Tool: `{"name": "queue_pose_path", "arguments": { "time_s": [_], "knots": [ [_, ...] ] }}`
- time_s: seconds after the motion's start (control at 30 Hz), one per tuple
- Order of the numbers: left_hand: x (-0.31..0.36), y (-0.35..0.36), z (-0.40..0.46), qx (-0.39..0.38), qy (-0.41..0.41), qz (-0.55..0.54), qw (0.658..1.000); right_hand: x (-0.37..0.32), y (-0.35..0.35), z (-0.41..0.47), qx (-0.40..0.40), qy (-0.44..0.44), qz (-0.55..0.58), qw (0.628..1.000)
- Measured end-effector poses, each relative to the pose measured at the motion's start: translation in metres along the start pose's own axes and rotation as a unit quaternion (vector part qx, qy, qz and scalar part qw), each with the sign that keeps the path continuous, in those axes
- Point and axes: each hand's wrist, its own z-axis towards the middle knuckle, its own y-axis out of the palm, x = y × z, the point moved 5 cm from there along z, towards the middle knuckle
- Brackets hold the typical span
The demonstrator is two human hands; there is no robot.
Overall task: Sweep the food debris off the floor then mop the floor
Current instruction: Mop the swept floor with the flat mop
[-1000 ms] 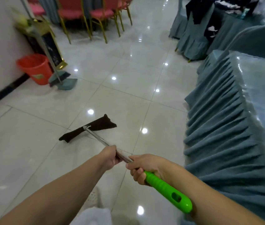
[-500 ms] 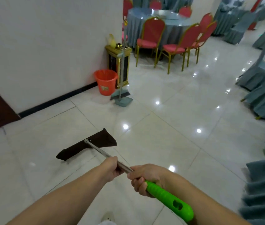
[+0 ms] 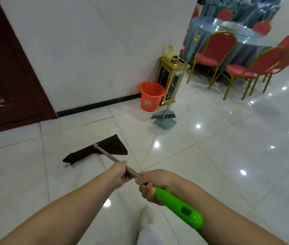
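1. Both hands grip the mop: left hand (image 3: 120,175) curls round the shiny metal pole (image 3: 108,155), right hand (image 3: 155,184) round the smooth green handle (image 3: 179,207).
2. Its dark, floppy cloth head (image 3: 97,150) lies flat on the glossy white floor (image 3: 211,165).
3. Fingers hide part of the pole.

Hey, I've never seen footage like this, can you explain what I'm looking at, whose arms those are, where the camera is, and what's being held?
There is no machine: a camera worn on a person's head looks down at their own arms. Both hands hold a mop, its dark cloth head flat on the tiled floor. The left hand grips the metal shaft; the right hand grips where the green handle begins. By the wall stand an orange bucket, a broom with a dustpan, and a gold bin. Red chairs ring a table behind.
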Motion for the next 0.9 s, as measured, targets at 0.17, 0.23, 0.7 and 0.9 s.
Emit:
{"name": "queue_pose_path", "arguments": {
  "time_s": [0.17, 0.23, 0.7, 0.9],
  "knots": [
    [0.059, -0.001, 0.040, 0.020, 0.010, -0.024, 0.999, -0.070, 0.010, 0.036, -0.013, 0.012, -0.028, 0.999],
    [0.086, 0.002, 0.060, 0.028, 0.014, -0.037, 0.999, -0.103, 0.010, 0.051, -0.019, 0.016, -0.036, 0.999],
    [0.288, 0.030, 0.190, 0.064, 0.019, -0.098, 0.993, -0.340, 0.024, 0.144, -0.038, 0.026, -0.063, 0.997],
    [0.349, 0.018, 0.226, 0.058, 0.030, -0.136, 0.988, -0.400, 0.052, 0.172, -0.027, 0.029, -0.071, 0.997]
  ]
}}
